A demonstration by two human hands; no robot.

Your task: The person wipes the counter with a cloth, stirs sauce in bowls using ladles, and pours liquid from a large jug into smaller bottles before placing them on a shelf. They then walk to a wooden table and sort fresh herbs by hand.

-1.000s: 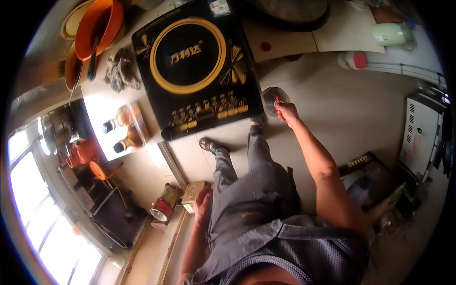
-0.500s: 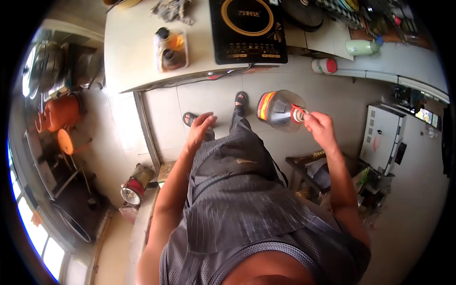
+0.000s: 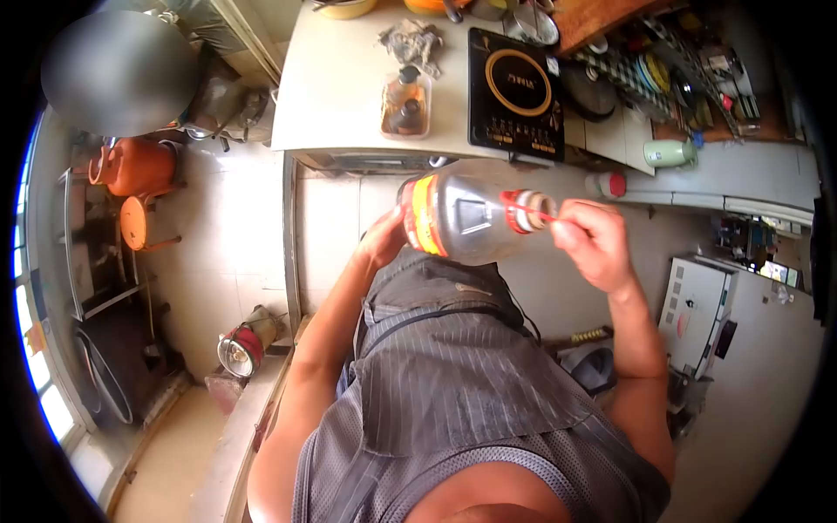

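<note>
Since a second ago the large plastic oil jug (image 3: 462,218) has come up from beside the floor to chest height, lying sideways, the right hand (image 3: 593,240) pinching its red handle ring (image 3: 523,209) while the left hand (image 3: 384,237) now cups its base.

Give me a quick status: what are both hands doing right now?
Right hand gripping the neck of the plastic jug. Left hand cupping its base. Jug held sideways above the floor, clear of the counter.

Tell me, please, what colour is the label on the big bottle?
Orange with a yellow band, on the bottle; head view.
</note>
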